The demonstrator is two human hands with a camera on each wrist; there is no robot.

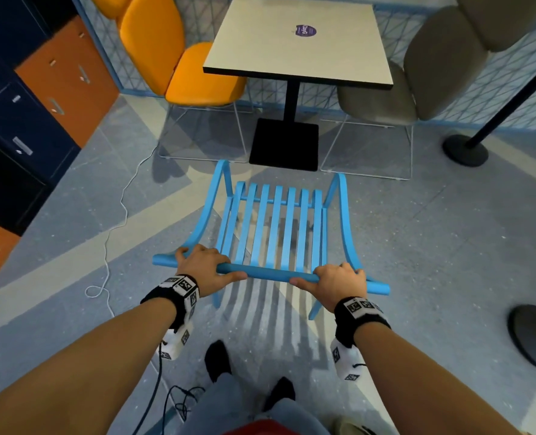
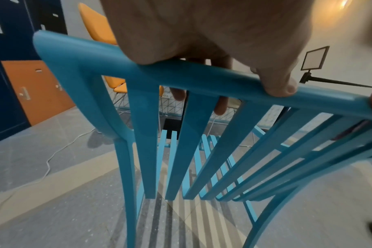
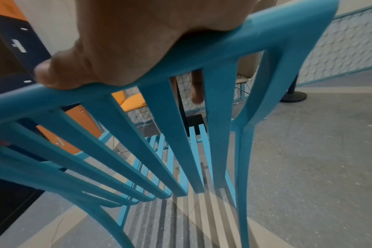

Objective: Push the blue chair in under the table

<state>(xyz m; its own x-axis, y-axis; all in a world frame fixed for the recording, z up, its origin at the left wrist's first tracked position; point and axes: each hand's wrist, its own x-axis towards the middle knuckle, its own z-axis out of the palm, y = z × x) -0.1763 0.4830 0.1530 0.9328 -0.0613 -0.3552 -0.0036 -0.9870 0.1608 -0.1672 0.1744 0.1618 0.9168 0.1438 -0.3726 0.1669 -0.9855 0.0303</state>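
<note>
A blue slatted chair (image 1: 276,227) stands on the floor, its seat facing the table (image 1: 298,42) ahead, its front edge just short of the table's black base (image 1: 284,144). My left hand (image 1: 205,266) grips the left part of the chair's top rail (image 1: 270,273), fingers curled over the far side and thumb along the near side. My right hand (image 1: 339,282) grips the right part the same way. In the left wrist view the left hand (image 2: 202,42) wraps the rail (image 2: 202,78); in the right wrist view the right hand (image 3: 127,42) wraps the rail (image 3: 202,53).
An orange chair (image 1: 197,73) sits left of the table and a grey chair (image 1: 417,83) right of it. Lockers (image 1: 31,98) line the left wall. A white cable (image 1: 116,221) trails on the floor. Black stanchion bases (image 1: 464,149) (image 1: 533,334) stand at the right.
</note>
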